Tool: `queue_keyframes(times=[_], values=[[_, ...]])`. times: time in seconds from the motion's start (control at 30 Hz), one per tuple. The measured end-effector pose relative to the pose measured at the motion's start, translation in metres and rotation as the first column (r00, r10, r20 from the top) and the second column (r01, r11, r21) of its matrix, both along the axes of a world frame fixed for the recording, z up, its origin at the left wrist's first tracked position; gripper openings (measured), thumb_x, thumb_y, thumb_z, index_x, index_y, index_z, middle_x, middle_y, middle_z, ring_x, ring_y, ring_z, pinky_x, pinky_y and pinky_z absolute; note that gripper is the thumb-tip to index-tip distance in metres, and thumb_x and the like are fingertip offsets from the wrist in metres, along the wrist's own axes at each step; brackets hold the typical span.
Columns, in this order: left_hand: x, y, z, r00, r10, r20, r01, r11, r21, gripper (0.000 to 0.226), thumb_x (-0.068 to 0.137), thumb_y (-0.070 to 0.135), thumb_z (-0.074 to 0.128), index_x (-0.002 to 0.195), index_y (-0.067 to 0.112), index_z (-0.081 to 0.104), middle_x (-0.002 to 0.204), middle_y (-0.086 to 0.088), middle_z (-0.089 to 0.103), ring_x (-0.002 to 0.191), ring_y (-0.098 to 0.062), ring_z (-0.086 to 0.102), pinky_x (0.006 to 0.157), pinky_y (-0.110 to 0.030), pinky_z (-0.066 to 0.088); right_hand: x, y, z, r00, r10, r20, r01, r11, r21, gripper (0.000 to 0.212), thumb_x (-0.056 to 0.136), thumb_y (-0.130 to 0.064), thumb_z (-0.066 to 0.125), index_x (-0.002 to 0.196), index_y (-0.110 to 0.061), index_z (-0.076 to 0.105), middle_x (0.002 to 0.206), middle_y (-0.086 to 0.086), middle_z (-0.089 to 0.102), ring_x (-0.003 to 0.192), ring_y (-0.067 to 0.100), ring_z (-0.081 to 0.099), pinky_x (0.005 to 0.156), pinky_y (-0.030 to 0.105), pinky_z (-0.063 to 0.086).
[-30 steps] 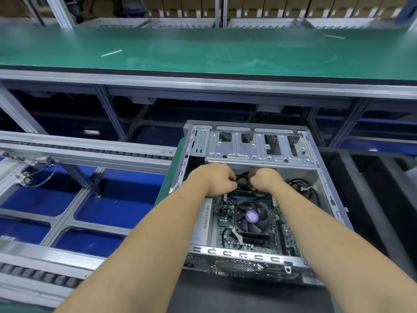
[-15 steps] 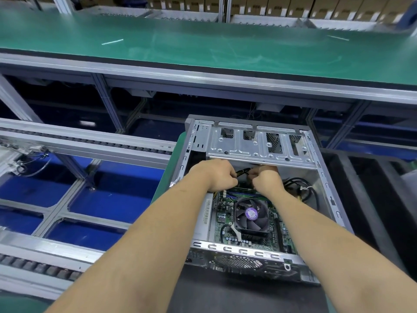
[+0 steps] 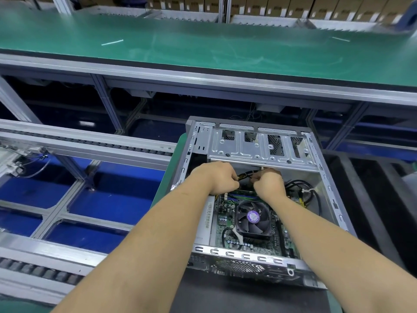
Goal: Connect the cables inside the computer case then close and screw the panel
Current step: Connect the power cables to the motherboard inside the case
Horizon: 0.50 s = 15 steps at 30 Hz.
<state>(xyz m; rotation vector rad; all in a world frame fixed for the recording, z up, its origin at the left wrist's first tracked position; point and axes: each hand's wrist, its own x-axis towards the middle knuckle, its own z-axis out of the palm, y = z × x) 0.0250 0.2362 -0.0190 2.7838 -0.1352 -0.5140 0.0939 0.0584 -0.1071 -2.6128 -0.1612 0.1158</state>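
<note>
An open grey computer case [image 3: 325,177] lies on its side in front of me, its side panel off. Inside are a green motherboard [image 3: 225,222] and a black CPU fan [image 3: 253,219] with a purple label. Both my hands reach in just below the silver drive cage [image 3: 259,147]. My left hand [image 3: 216,177] and my right hand [image 3: 268,182] are curled, fists close together, and both grip a black and yellow cable bundle [image 3: 244,175] between them. The fingertips and the connector are hidden. A loop of black cables [image 3: 302,188] lies at the case's right.
A long green bench [image 3: 203,46] runs across the far side. A roller conveyor rail [image 3: 79,143] and blue floor lie to the left. Dark trays [image 3: 372,199] stand right of the case. Cardboard boxes [image 3: 282,5] line the back.
The view has tilted slightly, so the case sits a little higher in frame. Both hands stay at the cable under the drive cage, the right one shifting slightly.
</note>
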Motion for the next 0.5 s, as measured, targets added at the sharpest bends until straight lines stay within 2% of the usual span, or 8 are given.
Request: queue_keyframes(times=[0.17, 0.23, 0.33, 0.5], values=[[0.0, -0.001, 0.001, 1.0, -0.004, -0.005, 0.004, 1.0, 0.001, 0.04, 0.086, 0.041, 0.046, 0.118, 0.038, 0.07, 0.098, 0.008, 0.069, 0.092, -0.021, 0.062, 0.076, -0.033, 0.05, -0.003, 0.001, -0.002, 0.999, -0.045, -0.009, 0.046, 0.998, 0.038, 0.021, 0.086, -0.003, 0.06, 0.095, -0.008, 0.079, 0.1, 0.014, 0.075, 0.089, 0.032, 0.067, 0.075, 0.026, 0.053], [-0.001, -0.001, 0.002, 1.0, -0.005, -0.007, 0.005, 1.0, 0.001, 0.039, 0.087, 0.041, 0.046, 0.116, 0.038, 0.07, 0.093, 0.007, 0.067, 0.09, -0.021, 0.063, 0.074, -0.032, 0.049, -0.001, 0.0, -0.003, 0.999, -0.052, -0.014, 0.053, 0.997, 0.058, 0.022, 0.088, -0.003, 0.061, 0.099, -0.007, 0.079, 0.105, 0.014, 0.075, 0.093, 0.032, 0.067, 0.076, 0.025, 0.051], [-0.001, -0.001, 0.003, 1.0, -0.003, -0.001, 0.003, 1.0, -0.002, 0.04, 0.087, 0.041, 0.046, 0.118, 0.037, 0.07, 0.099, 0.007, 0.068, 0.092, -0.022, 0.063, 0.078, -0.034, 0.052, 0.001, 0.0, -0.006, 0.998, -0.057, -0.018, 0.058, 0.996, 0.074, 0.021, 0.089, -0.005, 0.063, 0.102, -0.007, 0.079, 0.108, 0.015, 0.075, 0.095, 0.033, 0.068, 0.079, 0.026, 0.052], [-0.001, -0.001, 0.002, 1.0, -0.001, -0.012, 0.001, 1.0, -0.012, 0.037, 0.087, 0.04, 0.046, 0.113, 0.035, 0.072, 0.086, 0.007, 0.07, 0.085, -0.02, 0.064, 0.076, -0.033, 0.053, 0.004, -0.003, -0.012, 0.999, -0.034, -0.017, 0.036, 0.996, 0.087, 0.021, 0.091, -0.004, 0.062, 0.103, -0.006, 0.079, 0.11, 0.015, 0.075, 0.096, 0.031, 0.069, 0.086, 0.031, 0.057]])
